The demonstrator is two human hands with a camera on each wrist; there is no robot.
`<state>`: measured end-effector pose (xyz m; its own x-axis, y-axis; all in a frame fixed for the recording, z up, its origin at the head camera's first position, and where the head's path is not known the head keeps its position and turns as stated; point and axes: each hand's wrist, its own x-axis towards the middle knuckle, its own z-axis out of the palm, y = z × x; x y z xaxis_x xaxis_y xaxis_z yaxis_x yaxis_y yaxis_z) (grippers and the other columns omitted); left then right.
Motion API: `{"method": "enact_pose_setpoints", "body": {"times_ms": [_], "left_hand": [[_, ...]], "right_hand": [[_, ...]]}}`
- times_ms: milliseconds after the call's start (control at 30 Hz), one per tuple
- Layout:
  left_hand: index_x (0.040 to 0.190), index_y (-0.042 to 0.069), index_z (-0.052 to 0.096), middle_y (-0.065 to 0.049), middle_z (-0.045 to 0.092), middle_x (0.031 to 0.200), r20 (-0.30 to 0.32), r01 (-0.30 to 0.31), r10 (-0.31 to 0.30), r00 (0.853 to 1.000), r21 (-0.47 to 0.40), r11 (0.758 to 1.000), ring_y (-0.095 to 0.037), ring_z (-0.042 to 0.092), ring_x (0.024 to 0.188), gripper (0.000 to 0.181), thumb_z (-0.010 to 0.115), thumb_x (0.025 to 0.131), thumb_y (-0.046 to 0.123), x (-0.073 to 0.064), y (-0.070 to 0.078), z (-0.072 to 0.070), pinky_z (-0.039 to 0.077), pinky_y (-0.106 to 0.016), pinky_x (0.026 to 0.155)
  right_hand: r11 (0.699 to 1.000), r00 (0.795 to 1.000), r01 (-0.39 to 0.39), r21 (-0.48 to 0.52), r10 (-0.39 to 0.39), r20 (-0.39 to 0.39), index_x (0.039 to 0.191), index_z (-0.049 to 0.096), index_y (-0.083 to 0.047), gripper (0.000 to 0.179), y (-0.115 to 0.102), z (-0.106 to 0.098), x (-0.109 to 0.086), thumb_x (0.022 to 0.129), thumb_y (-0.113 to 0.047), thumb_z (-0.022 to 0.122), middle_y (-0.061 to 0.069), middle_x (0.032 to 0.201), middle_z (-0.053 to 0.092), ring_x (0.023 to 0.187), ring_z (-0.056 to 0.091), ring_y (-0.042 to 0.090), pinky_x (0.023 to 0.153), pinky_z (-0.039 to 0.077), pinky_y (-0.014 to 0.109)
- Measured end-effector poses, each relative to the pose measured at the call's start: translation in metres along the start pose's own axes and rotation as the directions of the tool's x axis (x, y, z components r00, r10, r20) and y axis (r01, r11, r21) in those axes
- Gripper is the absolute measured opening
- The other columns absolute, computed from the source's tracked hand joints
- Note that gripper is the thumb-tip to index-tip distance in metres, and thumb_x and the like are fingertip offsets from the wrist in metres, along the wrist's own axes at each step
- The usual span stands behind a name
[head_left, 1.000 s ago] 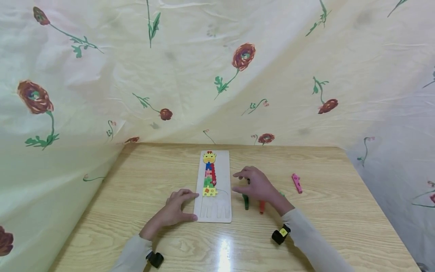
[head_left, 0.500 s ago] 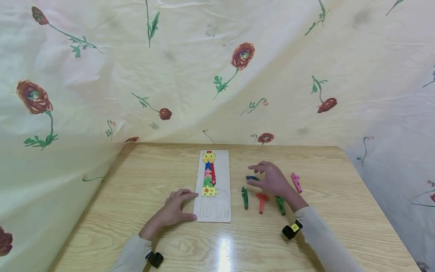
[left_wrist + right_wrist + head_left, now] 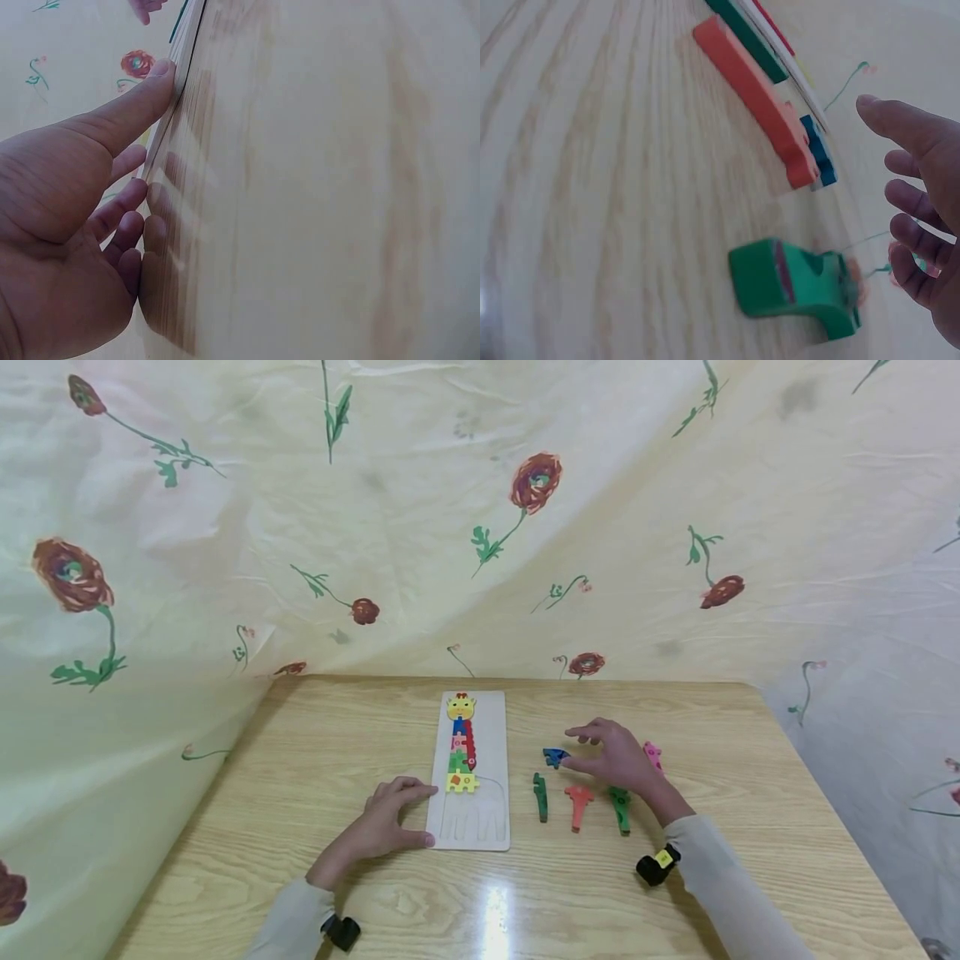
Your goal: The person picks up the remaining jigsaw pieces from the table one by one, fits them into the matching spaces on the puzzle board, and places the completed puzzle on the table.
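- A wood-grain table bears the whole scene on my feed; its smooth-looking top could, I judge, let a nudged piece slide.
- The pale board lies flat between the hands; a push could skew it, I think, since I see only its left side steadied.
- The right hand hovers, thumb and fingers apart, grasping nothing; lowered off-line, it could scatter the loose pieces grouped around it.
- The left hand, thumb and fingers spread, touches the board's left edge; too much pressure there could, I reckon, shove the board sideways.
- The giraffe column on the board could unseat if jolted; it sits nearer the left hand.
- The right-hand green piece rests below the right wrist, where a low sleeve could sweep it.
- The red piece and the slim green piece lie to the near left of the right hand, open to a knock.
- The pink piece is partly hidden behind that hand; I might miss a bump.
- The blue piece lies just beside the right thumb, not touching; pinched off-centre, it could twist.
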<state>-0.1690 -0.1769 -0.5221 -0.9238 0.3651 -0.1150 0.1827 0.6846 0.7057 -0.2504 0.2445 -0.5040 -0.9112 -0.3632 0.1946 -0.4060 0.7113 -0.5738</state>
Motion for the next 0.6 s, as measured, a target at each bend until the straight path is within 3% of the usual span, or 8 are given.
{"method": "enact_pose_setpoints", "body": {"times_ms": [267,600], "left_hand": [[0.143,0.028,0.06,0.002,0.047,0.146,0.001,0.006,-0.006,1.0,-0.001,1.0,-0.026,0.036,0.126,0.072,0.089,0.078,0.041,0.0,0.001,0.0,0.034,-0.053,0.102],[0.143,0.027,0.06,0.001,0.048,0.144,0.006,-0.014,0.014,1.0,-0.007,1.0,-0.026,0.036,0.126,0.073,0.089,0.078,0.041,0.002,0.001,-0.002,0.03,-0.056,0.104]], "right_hand": [[1.0,0.999,-0.017,-0.003,0.017,0.033,0.124,0.074,-0.011,0.051,0.01,0.003,0.001,0.085,-0.042,0.083,0.005,0.106,0.067,0.101,0.062,0.028,0.082,0.053,0.047],[1.0,0.996,-0.02,-0.019,0.021,0.085,0.121,0.075,-0.011,0.048,0.014,0.007,0.006,0.085,-0.042,0.083,0.004,0.105,0.065,0.09,0.055,0.019,0.075,0.046,0.036]]}}
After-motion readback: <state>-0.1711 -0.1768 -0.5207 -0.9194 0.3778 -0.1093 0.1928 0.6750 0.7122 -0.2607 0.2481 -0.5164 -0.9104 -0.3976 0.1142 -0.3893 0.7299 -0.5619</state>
